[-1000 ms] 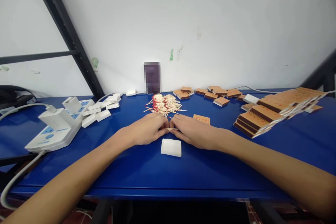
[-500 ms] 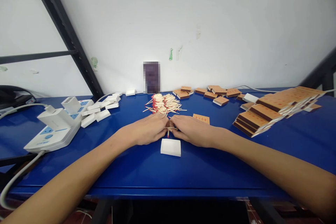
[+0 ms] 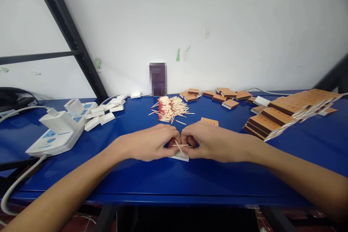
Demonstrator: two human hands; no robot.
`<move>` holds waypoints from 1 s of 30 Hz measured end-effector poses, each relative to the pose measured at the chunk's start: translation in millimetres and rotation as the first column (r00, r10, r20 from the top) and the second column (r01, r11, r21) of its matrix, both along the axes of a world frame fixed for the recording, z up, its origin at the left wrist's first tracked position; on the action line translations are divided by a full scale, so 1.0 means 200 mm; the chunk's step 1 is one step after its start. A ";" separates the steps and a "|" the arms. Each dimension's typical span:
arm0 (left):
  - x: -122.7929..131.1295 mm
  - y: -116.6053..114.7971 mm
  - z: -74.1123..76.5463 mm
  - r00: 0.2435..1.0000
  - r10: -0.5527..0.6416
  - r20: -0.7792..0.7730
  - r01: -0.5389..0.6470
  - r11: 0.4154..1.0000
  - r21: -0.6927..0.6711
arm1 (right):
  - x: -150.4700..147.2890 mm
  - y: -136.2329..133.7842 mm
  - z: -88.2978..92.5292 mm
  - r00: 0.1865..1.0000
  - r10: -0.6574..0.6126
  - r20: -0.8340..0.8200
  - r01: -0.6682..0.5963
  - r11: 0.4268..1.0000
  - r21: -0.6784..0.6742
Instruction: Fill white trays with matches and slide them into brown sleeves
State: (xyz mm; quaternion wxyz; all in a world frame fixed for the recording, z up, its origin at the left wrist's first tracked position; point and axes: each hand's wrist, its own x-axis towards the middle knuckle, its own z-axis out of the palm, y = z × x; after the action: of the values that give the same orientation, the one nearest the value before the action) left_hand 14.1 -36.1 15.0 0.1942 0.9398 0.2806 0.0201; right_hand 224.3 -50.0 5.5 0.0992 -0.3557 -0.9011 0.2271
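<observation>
My left hand [image 3: 159,141] and my right hand [image 3: 205,141] meet over a white matchbox tray [image 3: 181,156] near the table's front. Between their pinched fingers lie several matches [image 3: 179,146], some level and one slanting across the others. The fingers of both hands are closed on them, and they partly hide the tray. Beyond my hands is a loose pile of red-tipped matches [image 3: 172,108], with a single match [image 3: 180,122] apart at its near side. An orange matchbox sleeve [image 3: 210,121] lies just behind my right hand, which partly covers it.
White trays [image 3: 107,117] lie in a group at left, beside a white power strip [image 3: 61,134] with plugged-in chargers. Orange matchboxes [image 3: 225,94] are scattered at the back right. Stacked matchbox sleeves [image 3: 288,110] stand at far right. A pixelated dark rectangle [image 3: 158,79] stands against the wall.
Both hands have come nearer, from the edge of the match pile to over the white tray, carrying matches between the fingers. One loose match now shows near the pile.
</observation>
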 end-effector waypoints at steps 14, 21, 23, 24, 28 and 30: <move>-0.04 0.07 0.01 0.992 0.033 0.123 -0.042 0.997 0.071 | 0.02 0.01 0.04 1.000 -0.014 -0.001 0.014 0.998 0.060; -0.01 0.16 -0.08 0.996 -0.038 0.086 0.025 0.989 0.149 | 0.04 0.01 0.04 0.999 0.040 0.014 -0.041 0.998 0.040; 0.01 0.17 -0.10 0.996 -0.050 0.072 0.038 0.985 0.169 | 0.03 0.01 0.04 0.998 0.071 -0.001 -0.071 0.998 0.000; 0.02 0.17 -0.11 0.996 -0.059 0.066 0.046 0.983 0.179 | 0.03 0.01 0.04 0.997 0.079 -0.009 -0.079 0.996 -0.035; 0.05 0.17 -0.11 0.997 -0.068 0.045 0.057 0.975 0.213 | 0.02 0.01 0.03 0.994 0.089 -0.065 -0.097 0.988 -0.123; 0.05 0.17 -0.11 0.998 -0.055 0.033 0.046 0.975 0.218 | 0.01 0.02 0.01 0.992 0.092 -0.089 -0.101 0.990 -0.094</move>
State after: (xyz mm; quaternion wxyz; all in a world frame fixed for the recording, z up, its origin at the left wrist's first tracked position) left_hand 24.7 -2.6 -6.5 0.0962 0.9616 0.2488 0.0637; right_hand 226.0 -46.7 8.3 0.1084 -0.3062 -0.9000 0.2906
